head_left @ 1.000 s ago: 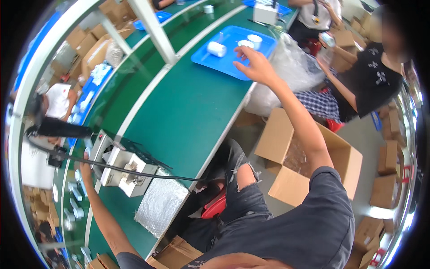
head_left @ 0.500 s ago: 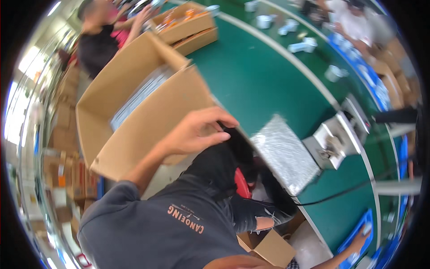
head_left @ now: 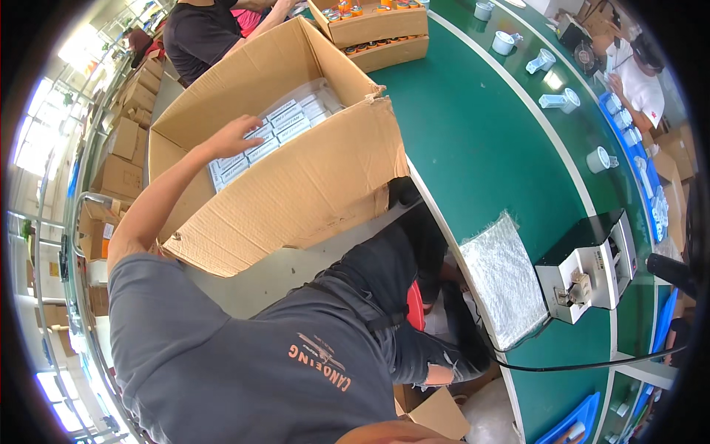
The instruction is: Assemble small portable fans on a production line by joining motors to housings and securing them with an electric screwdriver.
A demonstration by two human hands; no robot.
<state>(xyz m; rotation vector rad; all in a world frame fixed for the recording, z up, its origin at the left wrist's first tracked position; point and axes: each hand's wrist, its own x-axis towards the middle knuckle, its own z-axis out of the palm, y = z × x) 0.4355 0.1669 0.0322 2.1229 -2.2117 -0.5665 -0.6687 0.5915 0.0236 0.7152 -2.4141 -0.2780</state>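
Observation:
My left hand [head_left: 240, 137] reaches over a large open cardboard box [head_left: 296, 200], its fingers spread apart. Beneath the fingertips lie rows of small white printed cartons [head_left: 270, 137], with clear plastic film at their far side. Whether the fingers touch a carton is hard to tell. At the lower right edge, only a sliver of my right hand [head_left: 568, 438] shows by a blue tray [head_left: 584, 414]. Its fingers are mostly cut off, and a pale piece lies next to it.
A green workbench [head_left: 473, 126] carries a bubble-wrap sheet [head_left: 506, 281], a white-and-black bench machine [head_left: 588, 274] with a cable, and several pale blue cup-shaped parts [head_left: 505, 42]. Cartons of orange-topped items [head_left: 377, 26] stand at the back. Two co-workers sit nearby.
My left hand has moved from beside the box's near wall to over the cartons inside, its fingers spreading. My right hand has slid down toward the lower edge. The view has shifted.

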